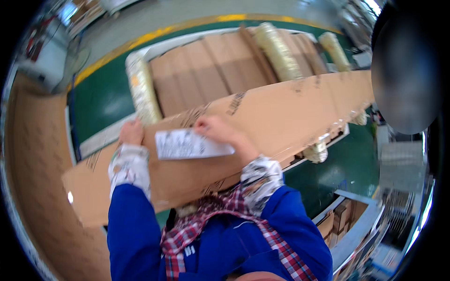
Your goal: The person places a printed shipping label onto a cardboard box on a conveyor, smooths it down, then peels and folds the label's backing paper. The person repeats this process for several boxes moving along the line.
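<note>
A long, flat cardboard box (pixel 281 112) lies slantwise across the view in front of me. On its top face is a white printed label (pixel 176 145), its right end partly under my right wrist. My right hand (pixel 216 129) is closed, its fingers pinched at the label's upper edge. At the box's far edge, left of the label, my left hand (pixel 132 132) is closed, with the fingers curled over that edge. The fingertips are partly hidden and a little blurred. Clear tape shines along the near right edge of the box.
Beyond the box, brown cardboard boxes (pixel 206 65) lie side by side on a pallet, with film-wrapped rolls (pixel 279 54) among them. The floor is green with a yellow line (pixel 154 35). A grey-framed bin (pixel 347 229) of cardboard pieces stands at right; a brown panel (pixel 37 140) lines the left.
</note>
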Tool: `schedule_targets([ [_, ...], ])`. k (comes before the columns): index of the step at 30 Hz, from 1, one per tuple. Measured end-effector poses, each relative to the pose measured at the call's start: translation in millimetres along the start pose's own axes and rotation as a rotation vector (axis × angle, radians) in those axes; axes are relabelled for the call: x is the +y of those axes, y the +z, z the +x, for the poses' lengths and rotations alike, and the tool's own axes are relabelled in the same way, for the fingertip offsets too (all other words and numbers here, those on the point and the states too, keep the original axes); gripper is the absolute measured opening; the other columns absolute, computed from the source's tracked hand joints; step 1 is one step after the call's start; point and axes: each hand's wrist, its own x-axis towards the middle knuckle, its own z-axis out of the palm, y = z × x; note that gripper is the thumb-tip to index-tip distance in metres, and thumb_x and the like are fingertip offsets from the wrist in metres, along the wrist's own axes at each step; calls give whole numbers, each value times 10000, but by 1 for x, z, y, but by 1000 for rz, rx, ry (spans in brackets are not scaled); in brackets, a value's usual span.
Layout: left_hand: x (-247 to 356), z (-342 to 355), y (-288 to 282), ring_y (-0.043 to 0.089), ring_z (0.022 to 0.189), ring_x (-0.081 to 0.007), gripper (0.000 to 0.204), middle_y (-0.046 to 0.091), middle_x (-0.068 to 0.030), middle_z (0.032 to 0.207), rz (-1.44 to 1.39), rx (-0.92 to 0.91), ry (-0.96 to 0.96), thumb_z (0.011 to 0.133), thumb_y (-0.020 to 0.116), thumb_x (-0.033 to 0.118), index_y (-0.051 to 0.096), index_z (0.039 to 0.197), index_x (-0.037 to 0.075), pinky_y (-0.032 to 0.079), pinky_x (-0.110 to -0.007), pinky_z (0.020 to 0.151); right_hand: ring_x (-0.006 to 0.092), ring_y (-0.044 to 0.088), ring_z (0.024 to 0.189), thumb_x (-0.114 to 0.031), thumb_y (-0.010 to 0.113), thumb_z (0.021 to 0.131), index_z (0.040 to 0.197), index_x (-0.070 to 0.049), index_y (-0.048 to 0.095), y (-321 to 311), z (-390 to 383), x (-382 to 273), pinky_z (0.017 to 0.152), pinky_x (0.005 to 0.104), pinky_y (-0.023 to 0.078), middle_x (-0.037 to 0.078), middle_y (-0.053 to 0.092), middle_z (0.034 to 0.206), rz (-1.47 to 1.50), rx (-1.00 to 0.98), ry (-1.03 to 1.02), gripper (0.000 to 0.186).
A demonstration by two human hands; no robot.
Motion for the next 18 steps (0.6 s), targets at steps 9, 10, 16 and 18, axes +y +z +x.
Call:
schedule_targets([
  [9,8,-13,-18,584,902,-340,479,634,-168,918,12,-26,-62,787,401,459,661,886,69,422,-420,814,151,533,636,-187,558,822,855,-11,556,1,6,-6,596,288,435,89,579,691,128,93,102,179],
  [10,9,-12,-22,581,918,-336,484,627,-173,948,10,-54,-77,794,395,461,658,901,69,422,-414,823,165,543,642,-189,553,823,858,-15,557,1,6,-5,599,296,437,96,585,699,120,101,98,178],
  [16,11,-9,-22,532,992,-396,518,579,-237,1020,-13,-93,-22,801,393,461,629,957,28,411,-444,857,227,589,712,-178,543,815,894,-38,574,-1,6,6,648,337,463,122,612,757,-151,123,99,164],
  [18,-5,2,-9,547,949,-407,547,589,-245,976,-27,-101,38,805,392,471,629,913,-10,424,-460,820,288,599,770,-198,555,787,886,-41,591,-4,4,2,684,370,466,149,619,804,-198,-14,83,189],
])
